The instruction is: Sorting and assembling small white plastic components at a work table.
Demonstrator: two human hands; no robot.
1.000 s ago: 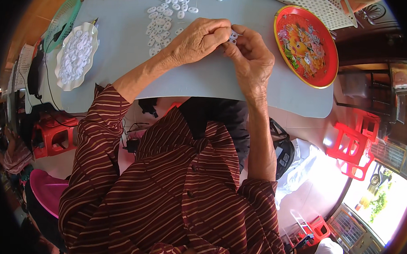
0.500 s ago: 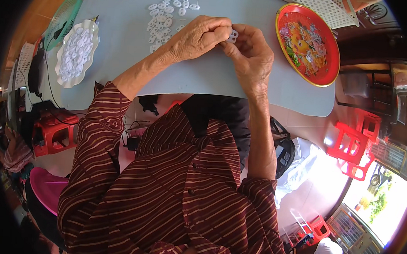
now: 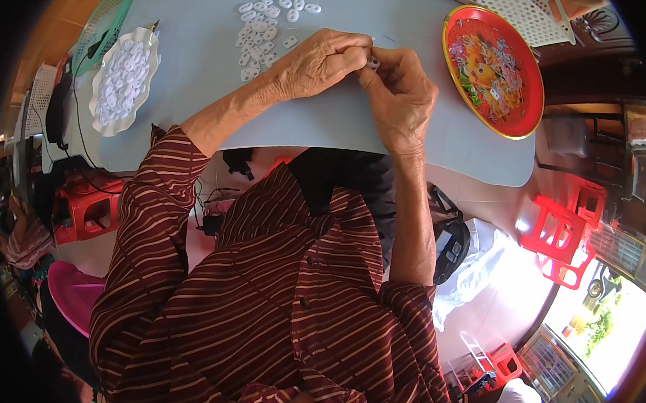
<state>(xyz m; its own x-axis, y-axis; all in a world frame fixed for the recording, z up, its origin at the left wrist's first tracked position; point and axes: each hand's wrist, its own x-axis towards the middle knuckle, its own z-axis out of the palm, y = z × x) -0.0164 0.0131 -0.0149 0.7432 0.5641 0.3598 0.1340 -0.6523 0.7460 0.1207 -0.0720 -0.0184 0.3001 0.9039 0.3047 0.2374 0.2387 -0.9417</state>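
Over the middle of the grey-blue table [image 3: 218, 118], my left hand [image 3: 320, 66] and my right hand [image 3: 402, 90] meet, fingertips close together. A small white plastic piece with holes [image 3: 373, 62] is pinched by my right thumb and fingers. The left fist's fingers are curled tightly against its edge, and what lies inside them is hidden. Beyond my left wrist is a loose spread of small white oval pieces [image 3: 259, 34], each with holes. A white wavy-rimmed dish [image 3: 152, 63] heaped with similar pieces stands at the left.
On the right lies a round red tray [image 3: 528, 81] with a flower pattern and small bits on it. Behind it is a white perforated basket [image 3: 501, 2], with another person's hand [image 3: 581, 2] beside it. A green mesh basket [image 3: 102, 20] and black cables flank the dish. Red stools [image 3: 558, 230] stand on the floor.
The white piece has turned and sunk deeper between my fingers, so less of it shows. Both hands have shifted very slightly in the picture.
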